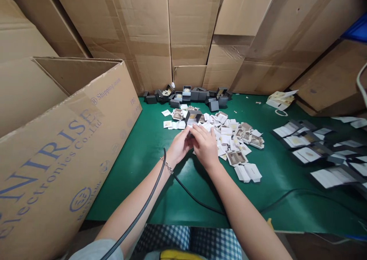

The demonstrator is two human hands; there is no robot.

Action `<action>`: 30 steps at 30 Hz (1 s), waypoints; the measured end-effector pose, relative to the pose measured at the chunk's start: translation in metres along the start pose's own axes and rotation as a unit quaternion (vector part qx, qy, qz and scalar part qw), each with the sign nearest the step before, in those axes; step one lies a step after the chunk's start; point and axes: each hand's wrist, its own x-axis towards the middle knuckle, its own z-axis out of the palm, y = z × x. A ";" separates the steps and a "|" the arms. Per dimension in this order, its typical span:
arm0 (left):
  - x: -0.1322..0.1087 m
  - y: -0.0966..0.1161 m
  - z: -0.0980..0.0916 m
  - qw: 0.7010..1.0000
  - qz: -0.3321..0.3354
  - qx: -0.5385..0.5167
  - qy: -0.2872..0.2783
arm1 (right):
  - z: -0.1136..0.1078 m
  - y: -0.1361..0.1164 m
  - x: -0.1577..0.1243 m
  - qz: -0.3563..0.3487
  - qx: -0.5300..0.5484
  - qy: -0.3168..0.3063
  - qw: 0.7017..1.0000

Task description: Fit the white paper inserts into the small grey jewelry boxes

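Note:
Between my two hands is a small dark hinged box [193, 117], its lid raised and a pale lining showing inside. My left hand [179, 145] wraps its near left side, with a chain bracelet at the wrist. From the right, my right hand [205, 145] lies over the front of the box, fingers bent against it. The fingers cover most of its lower half. Around and behind my hands spreads a heap of white folded cards and brownish inserts [226, 134]. A row of closed and opened dark boxes [199, 96] stands behind the heap.
A large printed carton [71, 145] stands open at the left. Dark opened boxes with white linings [306, 149] lie at the right on the green tabletop [183, 202]. A tape roll [281, 112] sits at the back right. A black cable [197, 202] crosses near my arms.

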 end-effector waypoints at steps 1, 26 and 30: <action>0.001 0.000 -0.002 1.000 0.005 0.002 -0.006 | 0.000 0.002 0.000 -0.011 0.024 -0.007 1.000; 0.003 0.000 -0.005 0.994 -0.006 0.099 0.047 | 0.012 0.008 0.007 0.369 0.419 -0.024 0.829; 0.003 0.000 -0.005 0.994 -0.002 0.094 0.055 | 0.011 0.006 0.007 0.361 0.415 -0.038 0.835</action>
